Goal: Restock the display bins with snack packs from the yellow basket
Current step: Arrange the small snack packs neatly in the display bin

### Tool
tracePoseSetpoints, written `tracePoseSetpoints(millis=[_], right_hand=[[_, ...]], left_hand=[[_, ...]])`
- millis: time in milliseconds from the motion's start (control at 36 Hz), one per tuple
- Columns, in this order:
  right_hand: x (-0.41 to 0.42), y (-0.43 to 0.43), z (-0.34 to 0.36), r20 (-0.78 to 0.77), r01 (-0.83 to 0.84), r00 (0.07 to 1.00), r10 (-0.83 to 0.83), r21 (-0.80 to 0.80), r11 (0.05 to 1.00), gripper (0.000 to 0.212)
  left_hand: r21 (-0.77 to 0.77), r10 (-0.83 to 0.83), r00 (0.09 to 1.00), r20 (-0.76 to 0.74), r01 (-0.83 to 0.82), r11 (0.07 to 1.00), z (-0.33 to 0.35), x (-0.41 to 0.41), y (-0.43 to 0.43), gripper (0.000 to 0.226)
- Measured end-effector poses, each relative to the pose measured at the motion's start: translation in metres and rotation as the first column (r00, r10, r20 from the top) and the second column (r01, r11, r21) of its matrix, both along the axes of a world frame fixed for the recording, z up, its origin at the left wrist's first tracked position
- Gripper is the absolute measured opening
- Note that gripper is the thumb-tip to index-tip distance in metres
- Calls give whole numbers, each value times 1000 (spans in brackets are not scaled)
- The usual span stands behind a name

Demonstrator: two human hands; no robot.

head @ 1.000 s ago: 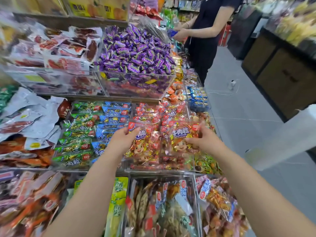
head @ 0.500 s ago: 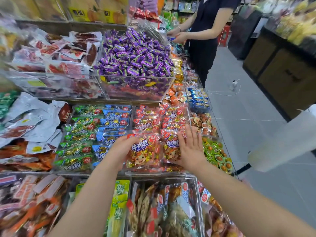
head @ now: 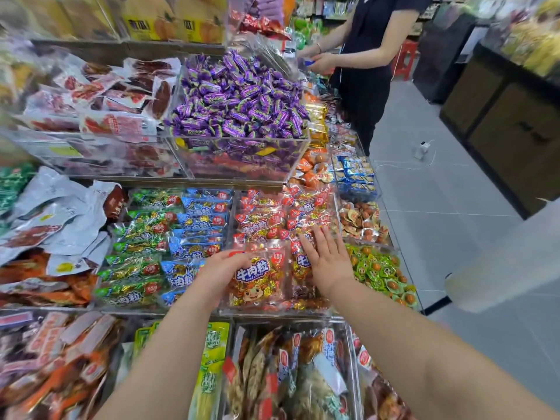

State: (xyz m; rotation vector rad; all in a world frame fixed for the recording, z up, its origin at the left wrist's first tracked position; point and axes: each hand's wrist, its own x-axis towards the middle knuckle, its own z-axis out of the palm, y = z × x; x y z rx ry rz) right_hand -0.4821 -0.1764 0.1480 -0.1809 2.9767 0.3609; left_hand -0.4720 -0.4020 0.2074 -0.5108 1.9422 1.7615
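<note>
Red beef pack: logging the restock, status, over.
Left hand grips the red beef pack in the clear bin. Right hand flat on neighbouring red packs. Yellow basket not in view.

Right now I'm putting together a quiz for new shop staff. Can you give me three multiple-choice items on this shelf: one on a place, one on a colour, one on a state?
1. Where are the purple candies relative to the red beef-cube pack?
A) on the tier above it
B) on the tier below it
C) on the floor

2. What colour are the neighbouring packs, just left of the red ones' bin?
A) white
B) blue
C) black

3. How is the right hand?
A) gripping a bottle
B) out of view
C) flat on red packs

Answers:
1 A: the candy bin sits higher and further back.
2 B: their wrappers are plainly blue.
3 C: its fingers lie straight across the packs.
</note>
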Motion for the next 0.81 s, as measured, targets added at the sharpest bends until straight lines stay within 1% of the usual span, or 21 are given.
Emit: tracePoseSetpoints(millis=[83,111,167,222,278,333,389,417,444,472,500,528,556,583,611,639,667,694,750,806], right_hand=[[9,0,-6,31,2,1000,-3,20,1000,93],[13,1,-8,56,-1,998,-1,36,999,94],[17,3,-9,109,-4,994,-3,62,998,95],[16,3,-4,173,8,985,-15,38,999,99],[12,2,3,248,27,969,-12,-58,998,105],[11,1,12,284,61,959,8,-232,971,103],[10,2,18,217,74,976,15,-396,915,92],[11,3,20,162,68,987,8,-454,888,87],[11,4,22,108,57,994,-3,-501,864,82],[12,5,22,60,48,998,-19,-537,843,79],[13,7,23,21,43,999,-38,-559,828,77],[13,8,23,-6,42,998,-55,-565,824,77],[14,9,22,-20,41,998,-62,-550,834,77],[14,10,21,-26,33,998,-54,-519,854,79],[14,11,20,-27,19,999,-37,-478,878,81],[14,12,18,-20,8,1000,-18,-434,901,85],[15,11,17,-4,2,1000,-4,-394,919,90],[14,11,16,15,1,1000,5,-361,932,96],[12,9,14,44,3,999,11,-300,954,106],[6,8,16,54,2,998,11,-238,971,109]], left_hand=[[-75,-101,993,-61,97,993,-1,2,1,33],[-106,-128,990,-55,121,987,-1,3,1,34],[-142,-166,986,-20,162,976,-2,3,0,27],[-189,-202,979,11,201,961,-1,2,2,21],[-244,-229,973,19,227,943,-1,-1,5,16],[-312,-231,973,-4,218,925,-3,-5,8,11],[-383,-218,975,-50,183,905,-4,-9,10,6],[-427,-217,973,-80,163,889,-3,-10,11,9],[-501,-235,965,-119,146,853,-2,-10,12,16],[-620,-292,942,-168,130,774,0,-9,13,25],[-749,-380,898,-223,91,656,2,-7,15,37],[-843,-484,830,-277,31,537,2,-5,19,47],[-888,-584,741,-330,-33,459,3,-1,25,54],[-907,-673,653,-348,-54,417,1,2,32,61],[-924,-749,578,-324,-22,382,-3,5,40,69],[-941,-809,523,-267,38,335,-10,7,47,81],[-959,-851,494,-178,108,264,-18,8,52,96],[-970,-870,486,-83,161,182,-26,8,57,110],[-979,-851,523,45,194,68,-42,4,60,125],[-984,-810,581,87,178,21,-52,-4,60,127]])
